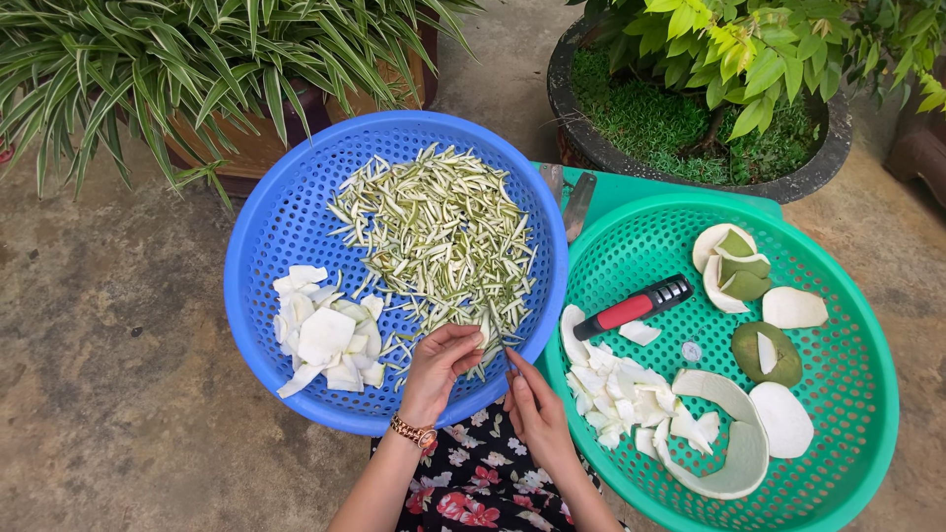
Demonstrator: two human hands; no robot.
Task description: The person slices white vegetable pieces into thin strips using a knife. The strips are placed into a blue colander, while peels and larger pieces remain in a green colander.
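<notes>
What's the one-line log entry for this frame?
left hand: pinching green-white strips | right hand: at blue basket rim | green basket: peeler, peels

Two baskets: blue basket [266, 227], green basket [847, 325]; two plant pots [591, 148].

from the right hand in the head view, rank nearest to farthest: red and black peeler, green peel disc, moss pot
1. Red and black peeler: in the green basket, just up and right of the right hand.
2. Green peel disc: farther right in that basket.
3. Moss pot: beyond the basket, at the top.
</notes>
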